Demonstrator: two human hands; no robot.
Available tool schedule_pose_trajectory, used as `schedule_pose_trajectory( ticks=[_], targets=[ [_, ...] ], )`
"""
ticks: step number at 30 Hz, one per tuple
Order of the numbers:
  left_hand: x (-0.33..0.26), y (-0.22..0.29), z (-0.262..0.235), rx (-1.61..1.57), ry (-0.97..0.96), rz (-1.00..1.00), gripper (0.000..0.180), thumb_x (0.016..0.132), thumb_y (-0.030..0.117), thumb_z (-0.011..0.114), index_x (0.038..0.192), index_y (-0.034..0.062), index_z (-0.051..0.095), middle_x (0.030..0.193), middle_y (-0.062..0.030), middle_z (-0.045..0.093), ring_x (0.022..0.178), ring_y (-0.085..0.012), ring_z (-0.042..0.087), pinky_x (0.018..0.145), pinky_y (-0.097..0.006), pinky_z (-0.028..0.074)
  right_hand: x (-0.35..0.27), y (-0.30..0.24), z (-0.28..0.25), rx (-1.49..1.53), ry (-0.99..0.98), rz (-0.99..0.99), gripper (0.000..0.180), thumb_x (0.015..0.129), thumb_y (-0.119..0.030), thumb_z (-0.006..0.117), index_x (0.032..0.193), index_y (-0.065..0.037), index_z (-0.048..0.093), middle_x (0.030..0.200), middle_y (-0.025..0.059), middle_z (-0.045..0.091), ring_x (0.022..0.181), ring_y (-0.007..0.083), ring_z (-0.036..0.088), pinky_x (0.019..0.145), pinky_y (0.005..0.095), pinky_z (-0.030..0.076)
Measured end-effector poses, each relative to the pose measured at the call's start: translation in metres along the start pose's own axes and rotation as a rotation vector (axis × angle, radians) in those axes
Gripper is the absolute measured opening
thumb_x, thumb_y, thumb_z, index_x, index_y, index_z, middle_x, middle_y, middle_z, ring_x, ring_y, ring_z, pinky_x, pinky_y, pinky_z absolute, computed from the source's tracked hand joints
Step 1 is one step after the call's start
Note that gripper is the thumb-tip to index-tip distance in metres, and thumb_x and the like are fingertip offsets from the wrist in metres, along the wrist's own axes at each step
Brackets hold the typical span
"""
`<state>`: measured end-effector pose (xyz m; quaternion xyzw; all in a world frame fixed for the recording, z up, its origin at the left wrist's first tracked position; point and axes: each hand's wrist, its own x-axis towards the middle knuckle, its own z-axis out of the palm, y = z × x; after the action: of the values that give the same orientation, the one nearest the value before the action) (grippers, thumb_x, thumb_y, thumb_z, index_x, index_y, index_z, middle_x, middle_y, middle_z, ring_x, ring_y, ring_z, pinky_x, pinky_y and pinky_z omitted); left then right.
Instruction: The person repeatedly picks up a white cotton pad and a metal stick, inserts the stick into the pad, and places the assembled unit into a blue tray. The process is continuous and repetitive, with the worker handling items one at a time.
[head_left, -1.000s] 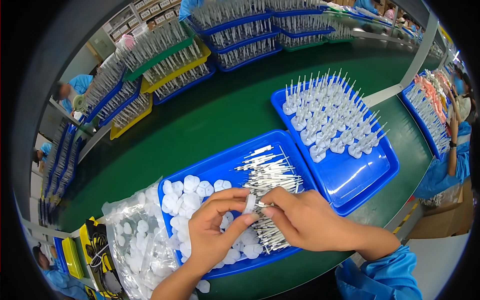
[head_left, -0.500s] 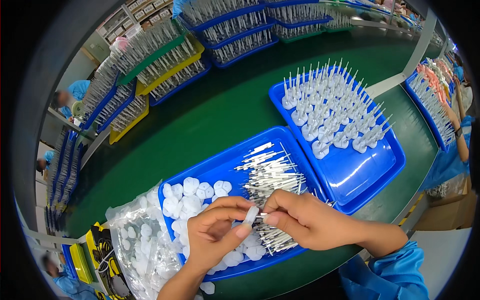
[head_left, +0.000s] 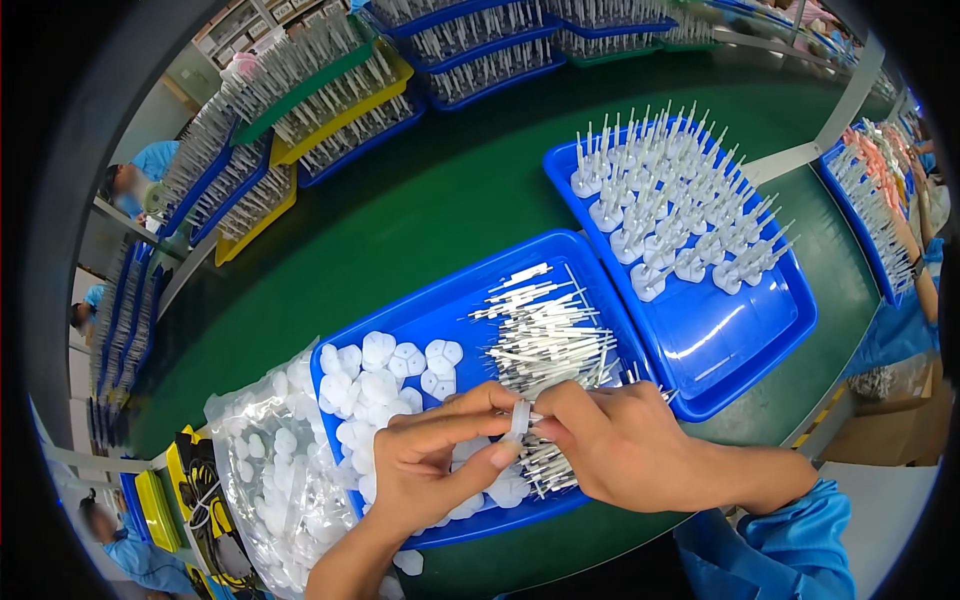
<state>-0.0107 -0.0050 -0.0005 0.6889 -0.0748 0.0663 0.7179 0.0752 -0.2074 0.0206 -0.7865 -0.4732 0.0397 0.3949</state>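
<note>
Head view, looking down on a green workbench [head_left: 420,210]. The left hand [head_left: 440,465] pinches a small white plastic cap [head_left: 518,420] between thumb and forefinger, fingers closed upon it; the right hand [head_left: 625,450] meets it from the opposite side, its fingertips closed on what appears to be a thin white stick, though the stick itself is almost wholly hidden by the fingers. The cap sits at the junction of the two hands, above the near edge of the nearer blue tray [head_left: 450,300], with the left hand's fingers on its left and lower sides and the right hand's fingertips touching its right. The governing relation is one of alignment: the stick's long axis seems to run roughly left to right, from the right hand toward the cap, so the two parts meet end-on rather than side by side. Both hands are equally near the joint. In the tray, loose white caps [head_left: 385,365] lie to the left and a heap of white sticks [head_left: 545,340] lies just beyond the right hand. A second blue tray [head_left: 740,330] to the right holds upright assembled pieces [head_left: 670,210] in rows. A clear bag of caps [head_left: 270,470] lies beside the left forearm.
</note>
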Motion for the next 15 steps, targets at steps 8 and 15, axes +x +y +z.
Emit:
schedule_pose_trajectory(
  ticks=[8, 15],
  targets=[
    [0.002, 0.004, 0.007, 0.269, 0.127, 0.230, 0.038, 0.075, -0.006, 0.079, 0.112, -0.0029, 0.069, 0.126, -0.0256, 0.062, 0.113, -0.0304, 0.065, 0.097, -0.039, 0.053, 0.012, 0.012, -0.002, 0.099, 0.146, -0.135, 0.010, 0.084, -0.005, 0.068, 0.093, -0.004, 0.064, 0.091, 0.0103, 0.058, 0.083, 0.0282, 0.056, 0.071, 0.0376, 0.049],
    [0.004, 0.001, 0.004, 0.564, 0.069, 0.431, 0.033, 0.073, -0.005, 0.080, 0.103, -0.0029, 0.068, 0.128, -0.0283, 0.060, 0.104, -0.0353, 0.066, 0.088, -0.040, 0.054, 0.009, 0.012, 0.003, 0.174, 0.187, -0.134, 0.011, 0.084, -0.005, 0.069, 0.093, -0.002, 0.063, 0.089, 0.0109, 0.058, 0.081, 0.0300, 0.059, 0.070, 0.0388, 0.049]
  ],
)
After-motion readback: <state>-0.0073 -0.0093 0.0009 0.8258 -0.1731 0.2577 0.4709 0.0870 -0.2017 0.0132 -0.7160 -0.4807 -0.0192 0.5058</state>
